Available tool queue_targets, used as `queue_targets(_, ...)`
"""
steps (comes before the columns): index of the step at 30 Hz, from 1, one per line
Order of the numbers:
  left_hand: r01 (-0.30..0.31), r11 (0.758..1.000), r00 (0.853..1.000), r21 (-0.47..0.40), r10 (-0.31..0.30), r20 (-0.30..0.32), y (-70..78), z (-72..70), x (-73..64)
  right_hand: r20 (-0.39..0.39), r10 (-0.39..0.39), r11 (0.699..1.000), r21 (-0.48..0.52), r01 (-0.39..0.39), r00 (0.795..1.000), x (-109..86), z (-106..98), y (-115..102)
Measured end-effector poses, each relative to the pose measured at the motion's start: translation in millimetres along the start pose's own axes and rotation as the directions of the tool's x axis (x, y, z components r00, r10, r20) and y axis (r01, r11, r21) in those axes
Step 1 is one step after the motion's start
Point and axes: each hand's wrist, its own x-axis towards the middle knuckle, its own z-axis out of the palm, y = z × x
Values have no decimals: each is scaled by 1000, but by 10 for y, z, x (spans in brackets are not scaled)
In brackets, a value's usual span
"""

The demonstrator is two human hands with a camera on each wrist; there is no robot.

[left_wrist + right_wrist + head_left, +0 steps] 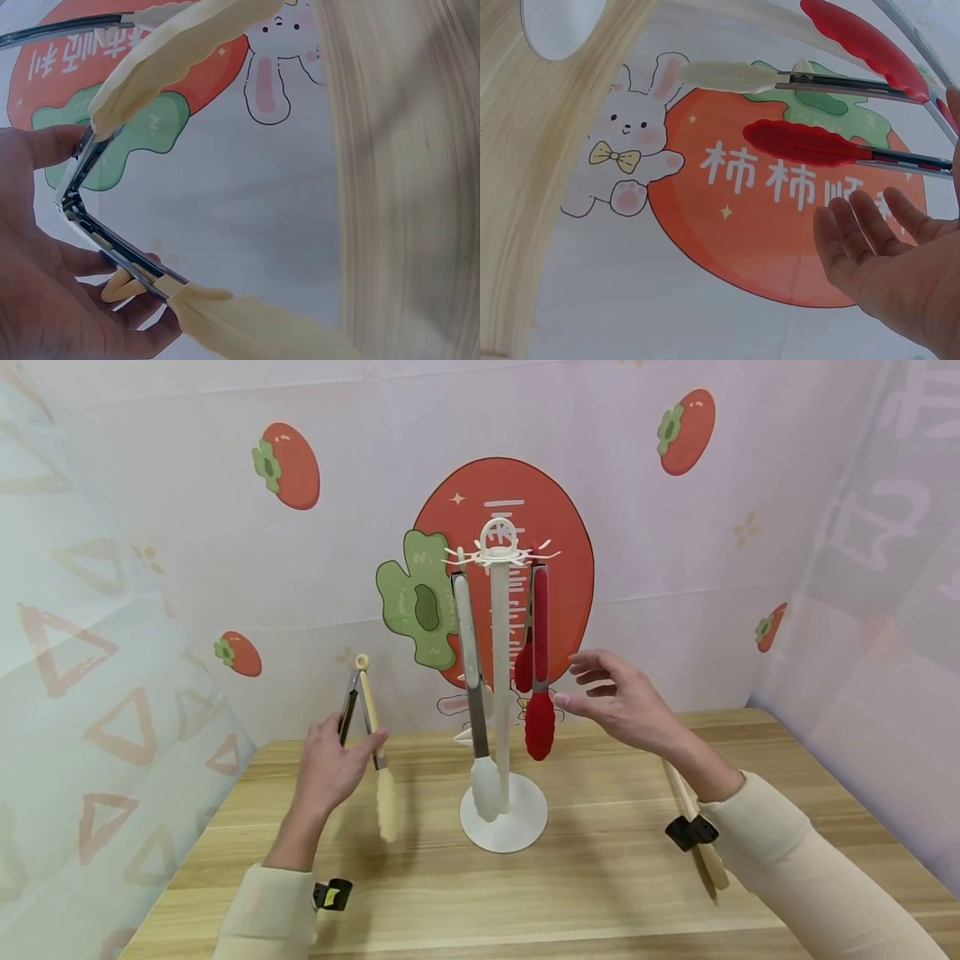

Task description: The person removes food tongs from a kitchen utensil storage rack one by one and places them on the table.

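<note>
My left hand (pixel 330 767) holds a pair of cream-tipped tongs (pixel 386 802) at the left, their ring end up and tips down. In the left wrist view the two arms of these tongs stand wide apart, thumb on one arm and fingers along the other. Red tongs (pixel 540 727) and white tongs (pixel 486 787) hang from a white rack (pixel 500 693) with hooks at its top. Beside the red tongs is my right hand (pixel 630 706), fingers loosely extended and holding nothing; whether its thumb touches them I cannot tell.
The rack's round white base (pixel 528 827) stands on a wood-grain table (pixel 600 893). A long beige object (pixel 712 864) lies at the right, partly hidden under my right wrist. A printed cloth backdrop (pixel 337 568) rises behind and at both sides.
</note>
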Motion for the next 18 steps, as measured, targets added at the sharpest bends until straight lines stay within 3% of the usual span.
queue_targets(18, 74, 991, 994, 112, -82, 72, -177, 8, 31, 30, -19, 1000, 14, 19, 999, 101, 26, 55)
